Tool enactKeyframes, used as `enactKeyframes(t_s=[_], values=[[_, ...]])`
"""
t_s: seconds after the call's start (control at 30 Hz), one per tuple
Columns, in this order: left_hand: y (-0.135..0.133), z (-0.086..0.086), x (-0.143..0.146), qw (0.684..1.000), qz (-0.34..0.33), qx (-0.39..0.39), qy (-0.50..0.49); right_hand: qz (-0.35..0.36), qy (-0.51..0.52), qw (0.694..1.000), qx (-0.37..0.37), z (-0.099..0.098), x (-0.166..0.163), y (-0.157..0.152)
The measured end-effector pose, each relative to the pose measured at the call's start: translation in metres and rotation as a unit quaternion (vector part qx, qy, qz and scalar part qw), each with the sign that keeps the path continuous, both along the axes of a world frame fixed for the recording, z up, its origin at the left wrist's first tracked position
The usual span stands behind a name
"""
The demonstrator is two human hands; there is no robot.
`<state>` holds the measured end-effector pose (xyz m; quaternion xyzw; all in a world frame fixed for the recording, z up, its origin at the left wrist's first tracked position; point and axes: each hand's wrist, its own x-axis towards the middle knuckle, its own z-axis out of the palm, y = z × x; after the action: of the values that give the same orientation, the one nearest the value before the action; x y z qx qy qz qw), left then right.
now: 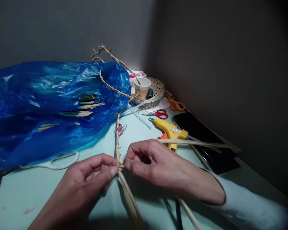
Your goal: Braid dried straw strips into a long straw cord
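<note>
Low over the surface (139,131), the braid (117,140) is pinched at its last crossing by both grips, left hand (86,179) and right hand (158,166) pressed tight on it, and the loose strips (129,198) are best held flat and taut while folded.

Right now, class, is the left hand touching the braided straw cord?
Touching. The head view shows the left hand pinching the braided straw cord at its woven end, opposite the right hand.

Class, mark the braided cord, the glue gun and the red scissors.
braided cord (116,147): head view, stretch above the fingers.
glue gun (170,129): head view, yellow body.
red scissors (159,113): head view, red handles.
</note>
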<state>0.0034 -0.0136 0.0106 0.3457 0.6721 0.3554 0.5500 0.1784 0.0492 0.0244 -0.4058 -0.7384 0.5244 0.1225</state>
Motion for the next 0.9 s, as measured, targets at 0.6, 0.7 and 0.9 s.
enactKeyframes(t_s=[0.6,0.7,0.9], values=[[-0.010,-0.005,-0.004,0.995,0.035,0.023,-0.092,0.101,-0.049,0.941,0.320,-0.011,-0.005,-0.040],[-0.010,-0.002,-0.005,0.997,0.026,0.054,-0.057,-0.026,0.016,0.967,0.252,-0.003,-0.004,-0.030],[-0.008,-0.001,-0.008,0.995,-0.005,0.099,-0.017,0.052,0.187,0.972,-0.129,-0.013,-0.007,-0.019]])
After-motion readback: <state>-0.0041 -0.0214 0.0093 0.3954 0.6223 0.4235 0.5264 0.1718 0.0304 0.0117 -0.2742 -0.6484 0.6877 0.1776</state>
